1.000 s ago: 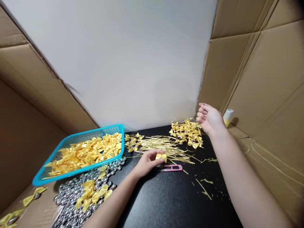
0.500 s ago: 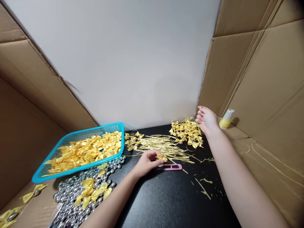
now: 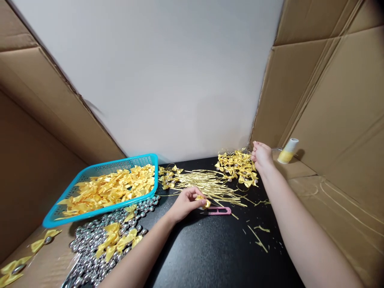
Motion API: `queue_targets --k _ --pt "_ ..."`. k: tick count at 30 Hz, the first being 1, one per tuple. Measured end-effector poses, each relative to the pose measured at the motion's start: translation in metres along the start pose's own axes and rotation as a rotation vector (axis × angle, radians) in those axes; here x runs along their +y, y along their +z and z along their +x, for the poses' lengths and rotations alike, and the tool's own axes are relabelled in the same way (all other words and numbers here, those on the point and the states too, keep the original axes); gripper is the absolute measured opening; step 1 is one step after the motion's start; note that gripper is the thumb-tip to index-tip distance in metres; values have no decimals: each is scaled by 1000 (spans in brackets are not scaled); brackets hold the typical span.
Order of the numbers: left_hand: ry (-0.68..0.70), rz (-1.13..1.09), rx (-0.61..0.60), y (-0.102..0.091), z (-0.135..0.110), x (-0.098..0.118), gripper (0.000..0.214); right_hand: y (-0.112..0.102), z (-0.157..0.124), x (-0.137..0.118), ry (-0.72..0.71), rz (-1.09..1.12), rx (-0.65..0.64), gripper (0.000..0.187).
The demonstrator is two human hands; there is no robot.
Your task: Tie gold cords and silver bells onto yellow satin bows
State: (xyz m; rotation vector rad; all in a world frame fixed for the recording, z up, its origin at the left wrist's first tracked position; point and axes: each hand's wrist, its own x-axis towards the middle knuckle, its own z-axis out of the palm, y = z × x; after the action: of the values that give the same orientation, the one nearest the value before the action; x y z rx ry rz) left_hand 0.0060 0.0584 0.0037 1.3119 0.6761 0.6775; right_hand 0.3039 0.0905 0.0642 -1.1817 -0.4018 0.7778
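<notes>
In a pinch between thumb and fingers, my left hand [image 3: 189, 203] has a small yellow ribbon bow [image 3: 207, 203]. Pink-handled thread snips [image 3: 220, 211] lie on the black table [image 3: 204, 252] just beside that hand, their blades partly hidden. Raised at the far right, my right hand [image 3: 263, 155] has its fingers closed; whatever is in them is too fine or hidden to make out. Close to it on the left is a pile of yellow bows with shiny beads [image 3: 238, 168]. Gold twist ties [image 3: 207, 184] lie in a loose bundle between the hands.
A blue basket [image 3: 99, 218] of yellow bows stands at left. Silver beads [image 3: 90, 244] spread below it, with several bows on top. A thread spool [image 3: 288, 151] stands at right by the cardboard wall [image 3: 339, 116]. Ribbon scraps [image 3: 259, 240] litter the table's right side.
My right hand has dropped slightly and turned, fingers still closed. The yellow bow in my left hand has turned a little. The view has shifted slightly.
</notes>
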Motion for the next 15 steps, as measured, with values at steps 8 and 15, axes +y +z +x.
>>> queue_targets --k 8,15 --pt "-73 -24 -77 10 -2 6 32 5 -3 16 -10 -202 -237 26" --pt "1 -94 55 26 -10 38 27 42 -59 40 11 -428 -797 15"
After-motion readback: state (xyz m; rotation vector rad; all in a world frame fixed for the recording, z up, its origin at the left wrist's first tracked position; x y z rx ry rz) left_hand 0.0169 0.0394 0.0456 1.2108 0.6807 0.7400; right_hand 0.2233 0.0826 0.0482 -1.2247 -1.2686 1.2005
